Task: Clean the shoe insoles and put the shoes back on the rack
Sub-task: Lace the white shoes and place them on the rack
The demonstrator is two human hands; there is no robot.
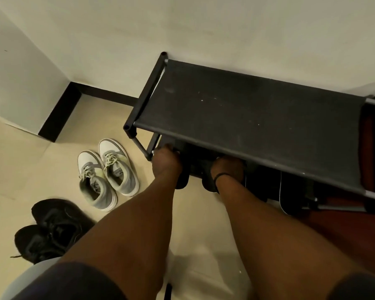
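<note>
- Both hands reach under the shoe rack's (247, 105) top shelf: left hand (166, 162) and right hand (227, 167) each on a black shoe; fingers hidden, grip unclear.
- White-and-grey sneakers (107, 176) sit on the floor nearby.

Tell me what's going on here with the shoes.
A person is reaching both hands under the top shelf of a dark shoe rack. The left hand and right hand each rest on a dark shoe on the lower tier; their fingers are hidden, so the grip can't be told. A grey-and-white pair of sneakers and a black pair sit on the floor to the left, off the rack.
</note>
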